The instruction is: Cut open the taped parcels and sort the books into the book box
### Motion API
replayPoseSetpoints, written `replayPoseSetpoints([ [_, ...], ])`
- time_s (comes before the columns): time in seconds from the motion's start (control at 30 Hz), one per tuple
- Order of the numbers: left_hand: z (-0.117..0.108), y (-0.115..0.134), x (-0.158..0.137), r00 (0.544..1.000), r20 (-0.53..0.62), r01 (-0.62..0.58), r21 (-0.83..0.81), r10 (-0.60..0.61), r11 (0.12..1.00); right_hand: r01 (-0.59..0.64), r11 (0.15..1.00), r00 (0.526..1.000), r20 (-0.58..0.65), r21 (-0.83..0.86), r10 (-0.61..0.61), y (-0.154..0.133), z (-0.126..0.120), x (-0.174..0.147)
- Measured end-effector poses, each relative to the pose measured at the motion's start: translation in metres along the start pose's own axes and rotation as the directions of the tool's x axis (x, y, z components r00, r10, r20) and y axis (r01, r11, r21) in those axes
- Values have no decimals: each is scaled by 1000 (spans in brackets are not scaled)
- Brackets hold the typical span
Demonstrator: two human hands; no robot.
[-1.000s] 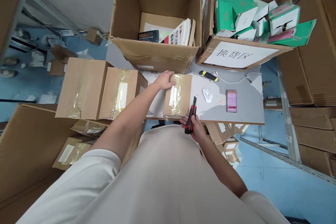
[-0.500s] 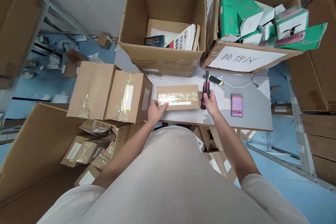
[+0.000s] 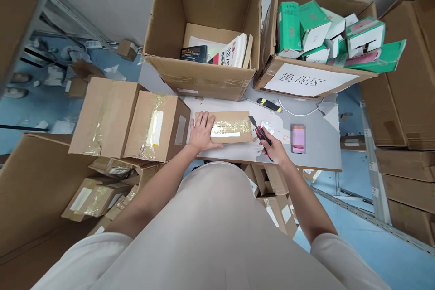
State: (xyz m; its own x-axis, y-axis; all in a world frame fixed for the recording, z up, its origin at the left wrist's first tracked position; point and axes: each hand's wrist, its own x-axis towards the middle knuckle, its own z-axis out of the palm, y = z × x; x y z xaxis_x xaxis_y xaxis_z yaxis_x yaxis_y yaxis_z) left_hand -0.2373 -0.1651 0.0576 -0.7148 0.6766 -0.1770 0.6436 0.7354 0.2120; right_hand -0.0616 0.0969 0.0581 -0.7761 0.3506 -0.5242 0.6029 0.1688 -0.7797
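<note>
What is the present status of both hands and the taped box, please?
Left hand spread on taped box, left end. Right hand holds red-black cutter, blade out near box. Crumpled paper beside cutter, not on box.

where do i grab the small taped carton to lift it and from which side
Probably by its two short ends, from left and right: the small taped carton lies flat, its long side running left to right. The left hand spreads over the left end; the right hand would best set down its red-and-black utility knife first.
</note>
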Motion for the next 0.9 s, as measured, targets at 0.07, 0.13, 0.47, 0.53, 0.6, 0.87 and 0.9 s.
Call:
replayPoseSetpoints([
  [0.07,-1,2,-1,1000,11,9,21,-9,1000,-5,1000,1000,-18,5,5,-1,2,-2],
  [0.13,-3,3,-2,1000,21,14,34,-15,999,-7,1000,1000,-31,8,7,-1,4,-4],
  [0.47,1,5,-4,999,-18,27,22,-26,999,31,957,999,-6,-289,-34,-16,-2,-12],
  [0.53,2,6,-4,999,-35,31,15,-30,999,70,899,997,5,-432,-76,-24,-4,-15],
  [0.6,4,6,-5,998,-46,33,5,-33,999,89,843,996,22,-531,-91,-33,-6,-16],
  [0.87,9,3,-3,995,-98,18,-44,-22,999,103,768,982,189,-632,23,-23,-13,-40],
  [0.9,10,3,-3,995,-101,13,-47,-18,999,85,770,988,155,-632,17,-19,-16,-46],
])
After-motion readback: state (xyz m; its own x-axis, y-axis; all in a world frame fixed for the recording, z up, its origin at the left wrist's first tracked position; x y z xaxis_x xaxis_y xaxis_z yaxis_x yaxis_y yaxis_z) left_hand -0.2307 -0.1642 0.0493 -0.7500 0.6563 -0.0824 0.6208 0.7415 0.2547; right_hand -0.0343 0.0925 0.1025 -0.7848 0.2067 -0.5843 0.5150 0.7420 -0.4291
